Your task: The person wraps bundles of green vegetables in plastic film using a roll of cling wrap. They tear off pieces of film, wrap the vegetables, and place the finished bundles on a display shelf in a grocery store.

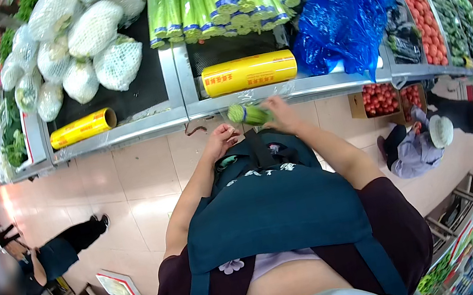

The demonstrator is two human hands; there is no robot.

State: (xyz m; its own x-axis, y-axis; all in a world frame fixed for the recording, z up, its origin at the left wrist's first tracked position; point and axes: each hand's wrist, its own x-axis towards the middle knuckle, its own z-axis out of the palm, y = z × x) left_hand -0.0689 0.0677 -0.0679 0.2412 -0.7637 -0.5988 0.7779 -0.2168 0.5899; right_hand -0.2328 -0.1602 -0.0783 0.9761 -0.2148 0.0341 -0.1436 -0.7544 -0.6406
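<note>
My right hand point(283, 116) is closed around a bundle of green stalks point(249, 114), whose cut ends point left at the shelf's front edge. Just left of the bundle is my left hand point(222, 140), fingers curled with their tips together; whether it pinches some clear film cannot be told. Clear plastic film shows on the metal edge above the bundle. Behind it lies a large yellow roll of cling film point(250, 73). Wrapped bundles of green stalks point(221, 2) with blue bands are stacked further back on the display.
White vegetables in foam nets point(79, 77) and a smaller yellow roll point(82, 128) lie left. A blue plastic bag point(339, 20) rests right, near tomatoes point(420, 13). One person point(56, 259) stands left; another point(415, 150) is by boxes point(379, 100) at right.
</note>
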